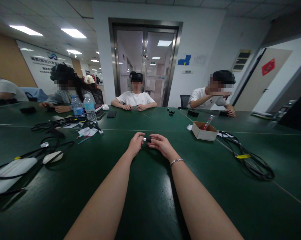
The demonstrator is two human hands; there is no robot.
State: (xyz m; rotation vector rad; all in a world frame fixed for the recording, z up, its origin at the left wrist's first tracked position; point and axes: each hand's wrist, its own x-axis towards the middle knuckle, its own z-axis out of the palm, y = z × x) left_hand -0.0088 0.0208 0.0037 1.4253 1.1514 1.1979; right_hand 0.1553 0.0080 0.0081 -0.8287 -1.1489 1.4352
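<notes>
Just above the green table (150, 186), my two hands meet at a small black cylinder with a silver end (147, 139). My left hand (135, 144) pinches the silver end between thumb and fingers. The fingers of my right hand (162, 145) are closed round the black part, which they partly cover. The cylinder lies roughly level, pointing from one hand to the other. It is too small to tell its exact kind. A metal bracelet (177, 161) circles my right wrist.
Black cables (255, 166) lie coiled at right, near a small open box (204, 134) holding a red-and-clear tube. At left are more cables (57, 143), a white mouse (52, 157) and water bottles (90, 108). A phone (111, 114) lies farther back. Several people sit around the table.
</notes>
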